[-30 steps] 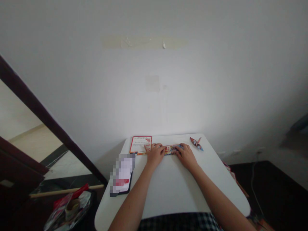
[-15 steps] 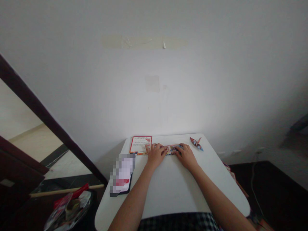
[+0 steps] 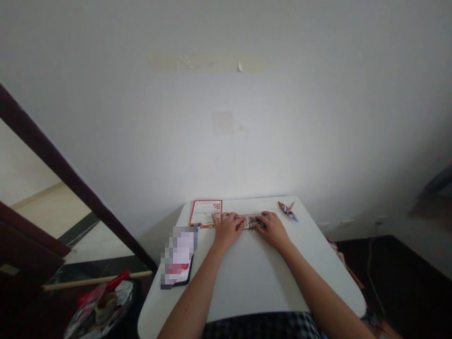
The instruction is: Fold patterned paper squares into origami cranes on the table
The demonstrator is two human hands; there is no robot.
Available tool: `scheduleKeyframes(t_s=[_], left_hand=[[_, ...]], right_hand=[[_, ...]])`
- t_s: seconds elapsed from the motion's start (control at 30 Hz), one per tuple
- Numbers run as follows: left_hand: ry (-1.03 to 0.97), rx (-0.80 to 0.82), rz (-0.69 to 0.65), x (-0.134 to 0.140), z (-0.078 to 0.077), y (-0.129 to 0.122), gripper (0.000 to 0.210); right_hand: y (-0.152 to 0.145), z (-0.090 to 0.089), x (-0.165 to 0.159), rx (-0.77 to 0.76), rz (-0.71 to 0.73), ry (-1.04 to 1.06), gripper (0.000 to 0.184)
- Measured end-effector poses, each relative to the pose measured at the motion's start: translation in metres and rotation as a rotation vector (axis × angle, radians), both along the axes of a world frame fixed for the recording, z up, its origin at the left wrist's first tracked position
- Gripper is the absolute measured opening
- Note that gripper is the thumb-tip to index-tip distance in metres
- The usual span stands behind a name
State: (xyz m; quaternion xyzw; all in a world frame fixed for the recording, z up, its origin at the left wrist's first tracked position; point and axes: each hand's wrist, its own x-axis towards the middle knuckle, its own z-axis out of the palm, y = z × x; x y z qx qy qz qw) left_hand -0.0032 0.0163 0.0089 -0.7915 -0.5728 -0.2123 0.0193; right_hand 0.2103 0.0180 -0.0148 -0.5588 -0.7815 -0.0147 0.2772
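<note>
A narrow strip of folded, colourful printed paper (image 3: 251, 222) lies crosswise near the back of the white table. My left hand (image 3: 228, 229) holds its left end, thumb and fingertips on the paper, with one finger reaching toward the printed card at the left. At the other end, my right hand (image 3: 271, 228) has its fingers bent over the strip and its thumb along the front edge. The paper's two ends are mostly hidden under my fingers. To the right sits a small folded-paper figure (image 3: 288, 211) with pointed tips, touched by neither hand.
The white table (image 3: 257, 278) stands against the wall. A red-bordered printed card (image 3: 205, 212) lies at the back left, and a phone (image 3: 180, 256) with a blurred screen rests in front of it. A bin with a plastic bag (image 3: 102, 306) is on the floor at left.
My fingers have shifted slightly on the strip; a thin reddish edge now shows along its back, and the blue part by my right hand is no longer visible. Other things stay put.
</note>
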Motion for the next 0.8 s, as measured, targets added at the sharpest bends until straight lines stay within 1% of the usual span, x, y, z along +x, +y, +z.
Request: scheduleKeyframes(t_s=[0.27, 0.53, 0.8], left_hand=[[-0.002, -0.030, 0.024, 0.0018, 0.0001, 0.0011, 0.034], [0.029, -0.048, 0.038, 0.0015, 0.0012, 0.0027, 0.033], [0.008, -0.020, 0.035, 0.0016, -0.0028, 0.0052, 0.032]], right_hand=[[0.0007, -0.0005, 0.0001, -0.019, -0.012, -0.009, 0.034], [-0.0005, 0.0026, -0.0023, -0.052, -0.046, -0.030, 0.036], [-0.0017, 0.0026, -0.0040, -0.054, -0.069, -0.024, 0.037]])
